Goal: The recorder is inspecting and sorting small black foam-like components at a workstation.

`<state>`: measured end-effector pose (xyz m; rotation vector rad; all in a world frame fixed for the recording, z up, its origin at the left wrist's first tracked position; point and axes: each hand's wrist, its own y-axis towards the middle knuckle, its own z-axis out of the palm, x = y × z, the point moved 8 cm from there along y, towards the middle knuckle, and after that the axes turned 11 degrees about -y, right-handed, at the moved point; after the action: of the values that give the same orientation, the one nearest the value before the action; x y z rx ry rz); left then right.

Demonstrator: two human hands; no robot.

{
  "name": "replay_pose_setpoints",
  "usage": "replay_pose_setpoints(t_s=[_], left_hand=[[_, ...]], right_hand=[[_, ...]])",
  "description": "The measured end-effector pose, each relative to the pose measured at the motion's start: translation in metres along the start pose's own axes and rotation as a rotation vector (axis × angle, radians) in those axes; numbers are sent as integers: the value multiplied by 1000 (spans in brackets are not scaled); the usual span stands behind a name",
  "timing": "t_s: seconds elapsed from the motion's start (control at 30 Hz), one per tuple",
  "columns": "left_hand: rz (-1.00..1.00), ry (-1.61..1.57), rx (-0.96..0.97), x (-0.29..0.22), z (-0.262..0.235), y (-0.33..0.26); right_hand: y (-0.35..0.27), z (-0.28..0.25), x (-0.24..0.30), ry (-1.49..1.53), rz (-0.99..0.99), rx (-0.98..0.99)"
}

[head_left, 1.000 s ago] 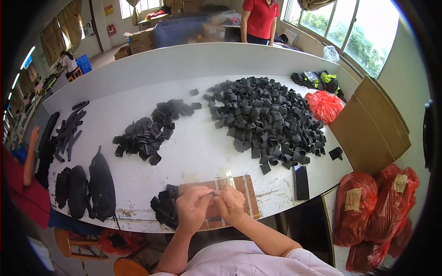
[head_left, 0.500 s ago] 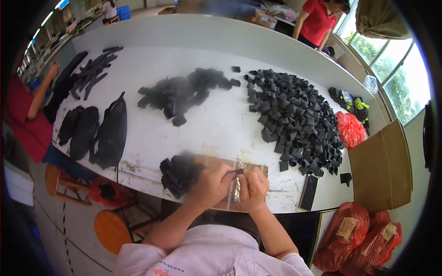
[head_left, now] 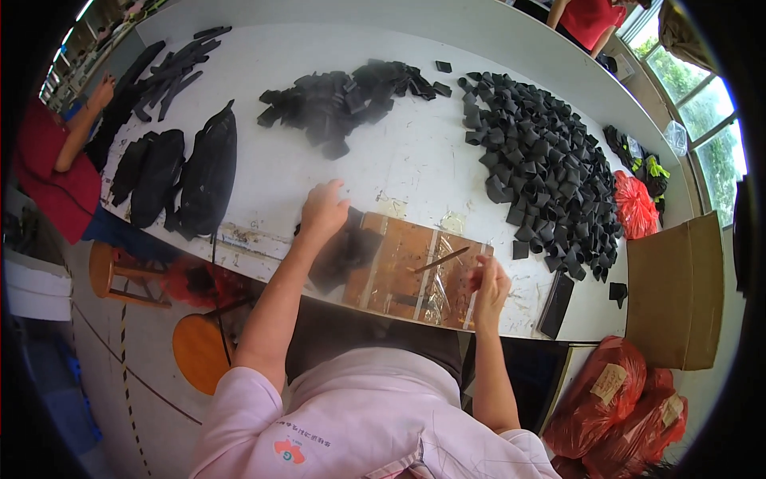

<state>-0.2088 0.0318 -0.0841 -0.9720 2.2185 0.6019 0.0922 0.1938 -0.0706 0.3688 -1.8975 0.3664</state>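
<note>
My left hand (head_left: 325,211) is at the far edge of a near pile of black fabric pieces (head_left: 345,257). Its thumb and fingers look apart, and no piece shows between them. At the right edge of a brown board (head_left: 380,259), my right hand (head_left: 490,281) hovers with loosely bent, parted fingers and nothing visible in them. Strips of clear tape cross this board. A thin, pointed brown stick (head_left: 443,259) lies slantwise over it. Part of the near pile is blurred.
Folded black pieces form a large heap (head_left: 542,168) at right; flatter ones lie in a middle pile (head_left: 327,104). A dark phone-like slab (head_left: 556,305) rests near the front edge, beside a cardboard sheet (head_left: 674,291). A co-worker in red (head_left: 60,172) is at left.
My hands have parted from their pinch on a small black piece, which no longer shows between them. The left moved up and left, the right rightward. The view has shifted, uncovering the board and stick.
</note>
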Motion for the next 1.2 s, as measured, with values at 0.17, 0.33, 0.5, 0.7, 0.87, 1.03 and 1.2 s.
replay_pose_setpoints(t_s=[0.17, 0.33, 0.5, 0.7, 0.87, 1.03, 1.2], left_hand=[[-29, 142, 146, 20, 40, 8], [85, 67, 124, 6, 34, 8], [196, -131, 46, -20, 16, 13], [309, -229, -246, -34, -14, 15], [349, -292, -455, -64, -39, -4], [410, 54, -233, -86, 16, -35], [283, 25, 77, -67, 57, -50]], right_hand=[[-24, 24, -49, -178, -49, 35], [-37, 30, -29, -537, -374, 1], [-41, 29, -23, -551, -469, -73], [-42, 31, -17, -564, -490, -69], [-42, 31, -22, -587, -492, -81], [-44, 34, -13, -624, -540, -83], [-46, 36, -17, -626, -564, -84]])
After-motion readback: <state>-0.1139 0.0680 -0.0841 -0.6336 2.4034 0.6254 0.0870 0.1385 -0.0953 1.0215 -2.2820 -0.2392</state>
